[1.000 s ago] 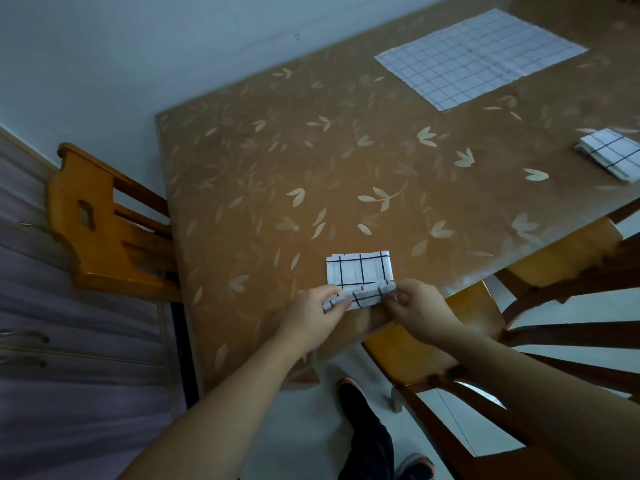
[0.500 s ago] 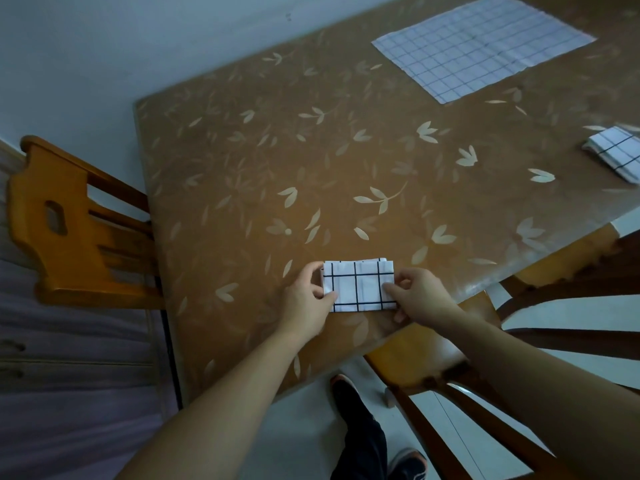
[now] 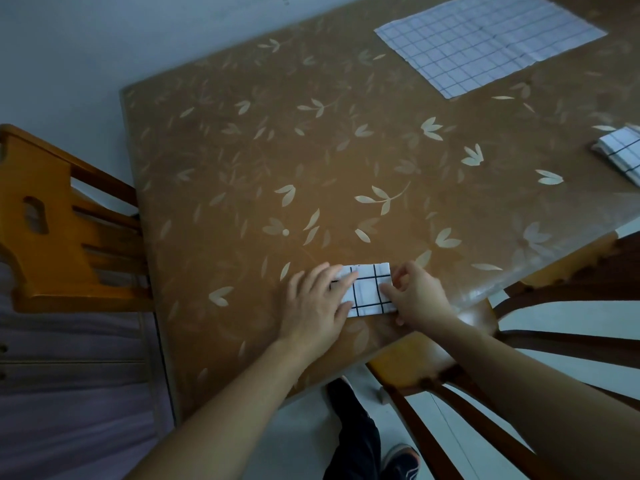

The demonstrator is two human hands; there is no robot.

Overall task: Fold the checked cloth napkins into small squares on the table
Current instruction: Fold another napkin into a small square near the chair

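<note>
Hands: left hand [image 3: 317, 299] flat, right hand [image 3: 417, 294] pinching folded napkin [image 3: 369, 289] | step: pressing crease | next: unfolded napkin [image 3: 485, 39], far counter [image 3: 242, 168]

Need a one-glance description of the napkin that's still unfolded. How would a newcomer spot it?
Start at the brown leaf-patterned table and look to its far side, away from the hands. The unfolded napkin lies flat there: a big thin-lined white sheet, unlike the two small folded napkins nearer the front edge.

Probably home dining room, table [image 3: 242, 161], wooden chair [image 3: 52, 237]
</note>
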